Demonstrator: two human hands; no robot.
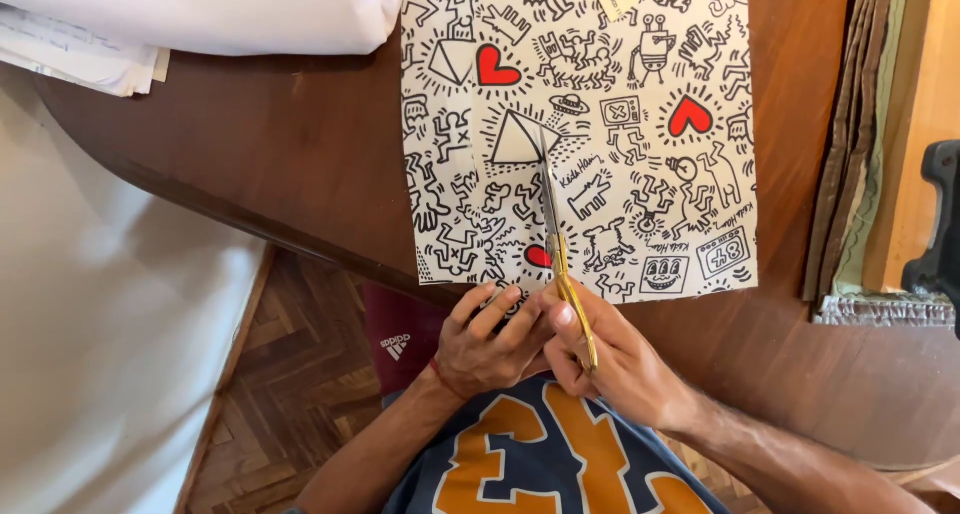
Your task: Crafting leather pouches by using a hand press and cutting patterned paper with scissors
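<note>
Landmark = the wooden table (300, 154); everything placed relative to it.

- Table: dark brown, its curved edge runs toward the person. Beyond that edge, lower left, is parquet floor (280, 394).
- White sheet/fabric (200, 9): on the table's far-left corner, with a stack of papers (70, 59) under it.
- Folded cloths (850, 144): along the table's right side, well apart from the work.
- Patterned paper (640, 174): white with black doodle figures and red hearts. Lies flat at table centre, near edge level with or just past the table's front edge. Looks placed there so the blades can enter from the edge with clearance below.
- Scissors (560, 264): gold handles, blades pointing away from the person into the paper from the table's front edge. A slit already runs up toward the triangle drawing. Blades look nearly closed.
- Right hand (620, 359): at the table's front edge, fingers through/around the scissor handles, closed on them. Thumb on top, which looks set for steering the cut straight.
- Left hand (490, 339): just left of the right hand and touching it, at the same edge. Fingers curled, fingertips on the paper's near edge, left of the cut. Judging by position, it pins the sheet. Can't tell if it actually pinches the paper or only presses on it.

Paper vs grip: sheet is ahead of both hands; cut line is between them.
</note>
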